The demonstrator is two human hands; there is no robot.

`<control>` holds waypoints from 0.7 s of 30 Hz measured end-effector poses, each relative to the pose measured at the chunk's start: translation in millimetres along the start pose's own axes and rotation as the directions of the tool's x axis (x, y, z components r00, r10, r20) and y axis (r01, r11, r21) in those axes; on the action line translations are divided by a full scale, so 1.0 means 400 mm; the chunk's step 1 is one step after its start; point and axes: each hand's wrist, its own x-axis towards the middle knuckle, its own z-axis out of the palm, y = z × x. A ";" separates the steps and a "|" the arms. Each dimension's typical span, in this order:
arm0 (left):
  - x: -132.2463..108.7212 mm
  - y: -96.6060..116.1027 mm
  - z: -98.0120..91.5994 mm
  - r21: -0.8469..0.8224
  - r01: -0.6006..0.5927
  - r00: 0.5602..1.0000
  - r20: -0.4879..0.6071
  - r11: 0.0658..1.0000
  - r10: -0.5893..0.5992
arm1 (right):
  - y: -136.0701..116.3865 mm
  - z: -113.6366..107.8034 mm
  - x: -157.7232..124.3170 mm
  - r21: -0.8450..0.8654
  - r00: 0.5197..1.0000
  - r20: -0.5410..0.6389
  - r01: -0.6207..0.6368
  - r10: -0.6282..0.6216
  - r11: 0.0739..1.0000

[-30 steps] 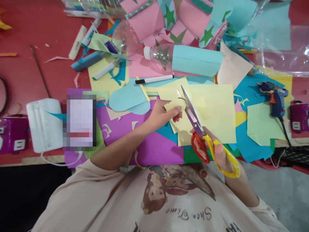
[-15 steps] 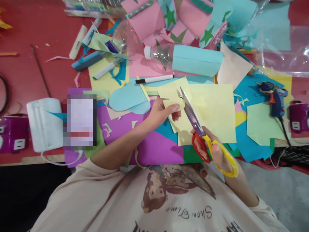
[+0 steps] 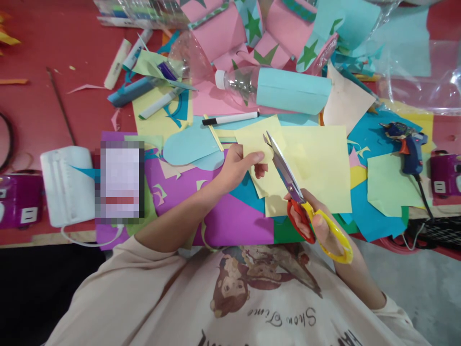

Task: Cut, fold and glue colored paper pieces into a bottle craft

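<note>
My left hand (image 3: pixel 239 166) pinches a small pale yellow paper piece (image 3: pixel 260 144) between thumb and fingers, held just above the table. My right hand (image 3: pixel 317 223) grips scissors (image 3: pixel 288 175) with one red and one yellow handle loop; the blades point up and to the left, nearly closed, and their tips meet the edge of the yellow piece beside my left fingers. A larger pale yellow sheet (image 3: pixel 320 163) lies flat under both.
A red table (image 3: pixel 36 110) holds coloured paper scraps, a purple sheet (image 3: pixel 234 221), a plastic bottle wrapped in light blue paper (image 3: pixel 277 89), a black marker (image 3: pixel 230 118), other pens (image 3: pixel 117 62), a blue glue gun (image 3: pixel 408 144) at right and a white case (image 3: pixel 66 185) at left.
The scissors have edged up and left and their blades have closed further on the yellow piece. My left hand has turned the piece slightly.
</note>
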 end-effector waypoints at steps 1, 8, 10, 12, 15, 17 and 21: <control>0.000 0.003 0.002 -0.005 0.006 1.000 -0.010 1.000 -0.006 | 0.006 -0.002 0.001 0.011 1.000 0.007 -0.004 0.004 1.000; 0.003 0.015 0.010 -0.064 -0.002 0.998 -0.064 0.998 -0.003 | -0.013 -0.004 -0.007 -0.075 1.000 -0.019 0.000 -0.002 0.997; 0.003 0.016 0.009 -0.072 -0.016 0.998 -0.058 0.997 0.012 | -0.021 -0.005 -0.010 -0.119 1.000 -0.016 0.004 -0.006 0.993; 0.003 0.015 0.007 -0.074 -0.029 0.998 -0.056 0.997 0.025 | -0.023 -0.007 -0.010 -0.147 1.000 -0.006 0.014 -0.015 0.989; 0.003 0.013 0.004 -0.048 -0.025 0.997 -0.077 0.999 0.021 | -0.019 -0.007 -0.006 -0.170 1.000 0.004 0.030 -0.030 0.985; 0.004 0.012 0.003 -0.033 -0.020 0.995 -0.095 0.999 0.017 | -0.018 -0.004 -0.004 -0.163 1.000 0.005 0.029 -0.029 0.986; 0.006 0.010 0.003 -0.040 -0.043 0.995 -0.096 0.998 0.039 | -0.019 0.002 -0.001 -0.167 1.000 0.001 0.029 -0.029 0.986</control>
